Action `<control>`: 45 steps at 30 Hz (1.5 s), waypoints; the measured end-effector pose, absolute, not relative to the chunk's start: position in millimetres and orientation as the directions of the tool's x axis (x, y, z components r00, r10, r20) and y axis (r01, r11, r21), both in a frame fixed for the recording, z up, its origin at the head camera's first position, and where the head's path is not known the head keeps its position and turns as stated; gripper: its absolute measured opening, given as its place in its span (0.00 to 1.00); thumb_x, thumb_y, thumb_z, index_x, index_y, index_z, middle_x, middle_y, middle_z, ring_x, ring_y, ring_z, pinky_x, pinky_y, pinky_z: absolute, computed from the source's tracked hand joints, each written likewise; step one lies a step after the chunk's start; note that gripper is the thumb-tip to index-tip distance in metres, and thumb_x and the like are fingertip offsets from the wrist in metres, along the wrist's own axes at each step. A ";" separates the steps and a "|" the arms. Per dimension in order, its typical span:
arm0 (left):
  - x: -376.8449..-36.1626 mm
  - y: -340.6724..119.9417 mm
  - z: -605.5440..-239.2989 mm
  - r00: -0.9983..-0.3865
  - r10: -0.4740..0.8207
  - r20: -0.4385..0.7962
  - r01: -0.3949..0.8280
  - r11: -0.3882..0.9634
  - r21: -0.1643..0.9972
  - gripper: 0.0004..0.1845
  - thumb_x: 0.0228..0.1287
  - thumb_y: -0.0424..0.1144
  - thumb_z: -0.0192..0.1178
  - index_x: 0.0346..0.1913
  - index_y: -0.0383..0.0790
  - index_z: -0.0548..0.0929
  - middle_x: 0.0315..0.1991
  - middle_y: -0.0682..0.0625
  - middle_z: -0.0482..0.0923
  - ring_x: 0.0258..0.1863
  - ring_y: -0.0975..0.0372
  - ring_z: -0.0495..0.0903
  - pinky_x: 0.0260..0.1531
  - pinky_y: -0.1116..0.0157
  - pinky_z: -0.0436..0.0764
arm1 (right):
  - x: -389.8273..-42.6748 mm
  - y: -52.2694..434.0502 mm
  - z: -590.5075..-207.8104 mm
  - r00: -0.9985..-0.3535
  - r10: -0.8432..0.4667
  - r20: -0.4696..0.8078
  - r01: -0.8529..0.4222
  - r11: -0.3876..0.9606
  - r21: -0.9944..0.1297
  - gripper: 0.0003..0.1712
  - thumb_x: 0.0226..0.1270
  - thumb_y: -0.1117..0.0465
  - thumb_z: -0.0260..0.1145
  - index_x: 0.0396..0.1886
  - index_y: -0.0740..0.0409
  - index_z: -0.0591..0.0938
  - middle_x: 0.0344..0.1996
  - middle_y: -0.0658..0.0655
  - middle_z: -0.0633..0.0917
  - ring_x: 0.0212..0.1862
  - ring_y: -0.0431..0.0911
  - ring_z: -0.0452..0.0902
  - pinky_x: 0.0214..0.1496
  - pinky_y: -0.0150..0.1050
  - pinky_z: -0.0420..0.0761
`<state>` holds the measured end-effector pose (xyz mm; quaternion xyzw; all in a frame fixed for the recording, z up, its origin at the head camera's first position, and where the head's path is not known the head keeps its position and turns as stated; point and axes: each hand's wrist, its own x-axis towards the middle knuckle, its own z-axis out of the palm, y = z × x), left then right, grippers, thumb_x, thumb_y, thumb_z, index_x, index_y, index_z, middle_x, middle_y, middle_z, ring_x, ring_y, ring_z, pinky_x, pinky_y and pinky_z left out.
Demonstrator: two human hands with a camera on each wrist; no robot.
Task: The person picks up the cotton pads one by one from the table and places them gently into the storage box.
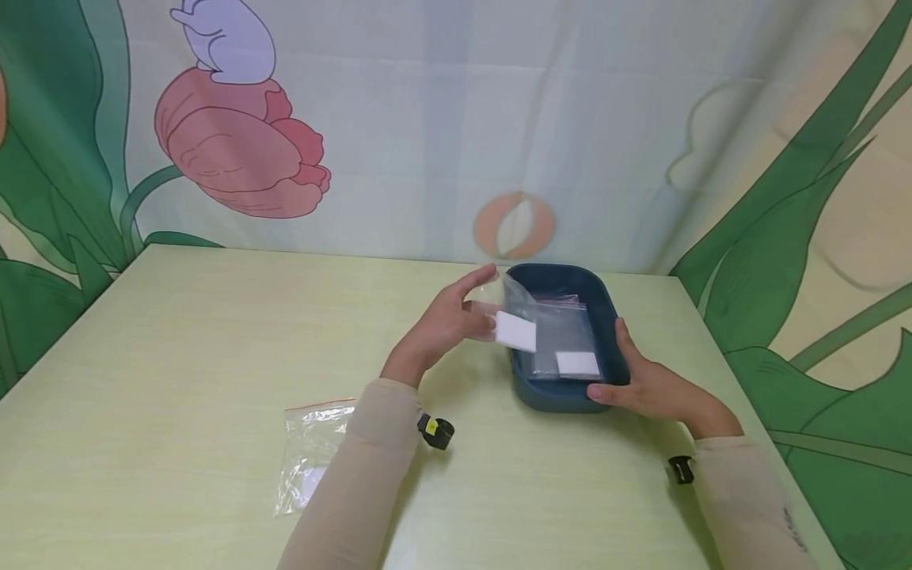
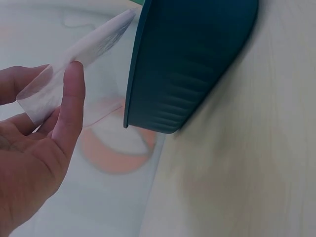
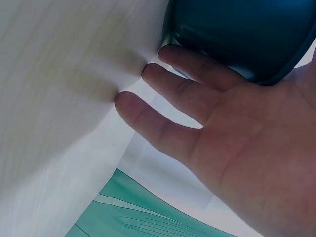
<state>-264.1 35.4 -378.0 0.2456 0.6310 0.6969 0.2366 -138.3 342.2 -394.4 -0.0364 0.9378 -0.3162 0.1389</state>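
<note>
My left hand [image 1: 452, 321] pinches a clear plastic zip bag [image 2: 44, 94] with a white label [image 1: 516, 331] between thumb and fingers, at the left rim of a dark blue bin [image 1: 563, 400]. Inside the bin lie other clear zip bags [image 1: 563, 336], the top one showing a white label too. At the bin's near right corner rests my right hand [image 1: 651, 386], its thumb against the front and a finger along the side. Seen from the right wrist, straight, spread fingers [image 3: 158, 126] reach beside the bin, their tips at the table.
Another clear zip bag [image 1: 313, 451] with a reddish top strip lies on the table, partly hidden by the left sleeve [image 1: 356, 483]. The pale wooden table [image 1: 178, 380] ends at a printed curtain [image 1: 385, 142] just behind the bin.
</note>
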 end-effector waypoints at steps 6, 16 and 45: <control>-261.2 44.8 -382.8 -0.763 0.644 0.048 -0.005 -0.080 0.997 0.46 0.60 0.16 0.54 0.80 0.45 0.58 0.78 0.48 0.57 0.58 0.51 0.79 0.47 0.61 0.81 | -138.8 341.9 -395.3 -0.957 -0.161 -0.241 0.022 0.788 -0.616 0.72 0.66 0.38 0.69 0.78 0.58 0.23 0.77 0.75 0.38 0.72 0.73 0.54 0.68 0.67 0.60; -254.7 57.7 -385.0 -0.765 0.644 0.034 0.064 0.023 0.998 0.49 0.59 0.17 0.59 0.81 0.50 0.56 0.78 0.53 0.54 0.62 0.53 0.75 0.48 0.59 0.82 | -139.1 336.7 -395.2 -0.956 -0.147 -0.252 0.041 0.787 -0.615 0.72 0.65 0.37 0.68 0.79 0.58 0.24 0.77 0.75 0.40 0.70 0.73 0.58 0.68 0.66 0.62; -249.3 92.3 -386.9 -0.784 0.610 0.114 0.344 0.275 0.898 0.49 0.52 0.16 0.54 0.80 0.35 0.52 0.78 0.38 0.50 0.64 0.48 0.72 0.46 0.62 0.76 | -148.6 321.8 -394.5 -0.958 -0.160 -0.240 0.027 0.779 -0.627 0.72 0.64 0.36 0.69 0.79 0.58 0.25 0.77 0.75 0.42 0.72 0.72 0.53 0.69 0.64 0.60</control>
